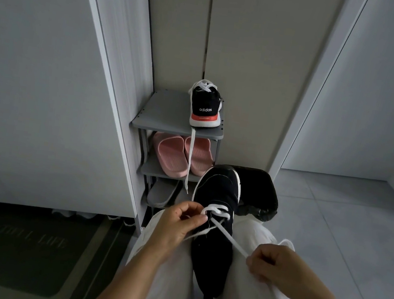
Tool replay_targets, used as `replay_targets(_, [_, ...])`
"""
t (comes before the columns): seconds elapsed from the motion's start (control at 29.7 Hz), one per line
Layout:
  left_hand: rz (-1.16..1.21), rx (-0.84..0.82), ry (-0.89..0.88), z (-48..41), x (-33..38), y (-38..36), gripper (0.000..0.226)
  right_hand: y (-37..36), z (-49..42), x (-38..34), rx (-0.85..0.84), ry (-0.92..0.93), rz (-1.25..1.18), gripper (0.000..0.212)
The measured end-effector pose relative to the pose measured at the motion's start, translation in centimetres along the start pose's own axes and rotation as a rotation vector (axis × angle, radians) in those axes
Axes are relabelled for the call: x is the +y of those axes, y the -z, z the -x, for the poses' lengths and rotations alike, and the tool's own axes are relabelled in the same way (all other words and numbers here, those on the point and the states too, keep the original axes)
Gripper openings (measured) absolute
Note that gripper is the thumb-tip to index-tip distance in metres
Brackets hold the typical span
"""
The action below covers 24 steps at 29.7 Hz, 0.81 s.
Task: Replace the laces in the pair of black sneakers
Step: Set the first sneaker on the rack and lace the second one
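A pale grey tiled floor (333, 219) runs through a dim entryway, with a dark doormat (13, 245) bearing faint lettering at the lower left.

Nearest the camera, a person's legs in light trousers (167, 284) fill the bottom of the view. The near sneaker (211, 257), black with a white sole edge, lies lengthwise between the thighs, with its heel toward the person and its toe pointing away. A white lace (228, 240) is threaded through the eyelets in the middle of this shoe, and 2 strands cross just below them.

The right hand (268, 263) is low on the right, over the right thigh. Its fingers are curled tight around 1 strand of the lace, which runs taut and diagonal from the eyelets to the fist. The left hand (180, 223) sits beside the shoe's left side. Its thumb and forefinger pinch the lace right at the eyelets, the other fingers are bent under, and the second strand passes beneath its palm.

Just beyond the toe stands a black bin (258, 191) lined with a dark bag.

Farther back, a grey shoe rack (165, 112) stands against tall pale cabinet doors (254, 56). On its top shelf the far sneaker (206, 105) stands heel toward the camera, showing "adidas" above a red band. Its hanging lace (190, 158) is white and drops over the shelf edge, past the tier below. That tier holds 2 pink slippers (172, 156) side by side, and a grey slipper (162, 192) rests on the tier under them.
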State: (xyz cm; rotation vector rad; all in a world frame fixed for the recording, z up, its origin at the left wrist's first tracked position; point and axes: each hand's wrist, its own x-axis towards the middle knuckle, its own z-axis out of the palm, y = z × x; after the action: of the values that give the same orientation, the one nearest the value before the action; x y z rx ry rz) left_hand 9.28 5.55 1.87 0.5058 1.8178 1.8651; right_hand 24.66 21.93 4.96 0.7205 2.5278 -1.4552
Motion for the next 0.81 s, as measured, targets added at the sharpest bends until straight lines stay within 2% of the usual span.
replay_targets(0.13, [-0.07, 0.005, -0.014, 0.0, -0.4, 0.0, 0.017, 1.7, 0.3, 0.8, 0.046, -0.022, 0.073, 0.028])
replay_targets(0.2, [-0.102, 0.001, -0.028, 0.2, -0.6, 0.1, 0.011, 2.6, 0.8, 1.1, 0.022, -0.048, 0.053, 0.032])
replay_targets(0.27, [-0.204, -0.013, -0.077, 0.5, -0.8, 0.2, 0.004, 2.9, 1.2, 1.3, 0.008, -0.062, 0.051, 0.034])
replay_targets(0.3, [-0.251, -0.02, -0.102, 0.7, -0.9, 0.1, 0.008, 2.8, 1.2, 1.3, 0.012, -0.056, 0.059, 0.031])
replay_targets(0.4, [-0.287, -0.047, -0.107, 0.9, -0.8, 0.2, 0.016, 1.7, 0.3, 0.6, 0.106, -0.009, 0.133, 0.017])
replay_targets(0.5, [-0.386, -0.111, -0.097, 1.0, -0.6, 0.7, 0.02, 0.2, -1.0, -0.7, 0.258, 0.054, 0.258, 0.02])
replay_targets(0.61, [-0.541, -0.169, -0.153, 1.2, -0.8, 0.9, 0.019, -1.4, -1.8, -2.0, 0.233, 0.077, 0.296, 0.023])
replay_targets(0.71, [-0.617, -0.14, -0.303, 1.7, -0.7, 0.9, 0.012, -2.0, -1.6, -2.1, 0.124, 0.114, 0.18, 0.023])
replay_targets(0.81, [-0.741, 0.025, -0.568, 2.3, 0.0, 1.3, 0.011, -0.7, -0.7, -2.0, 0.078, 0.101, -0.138, 0.032])
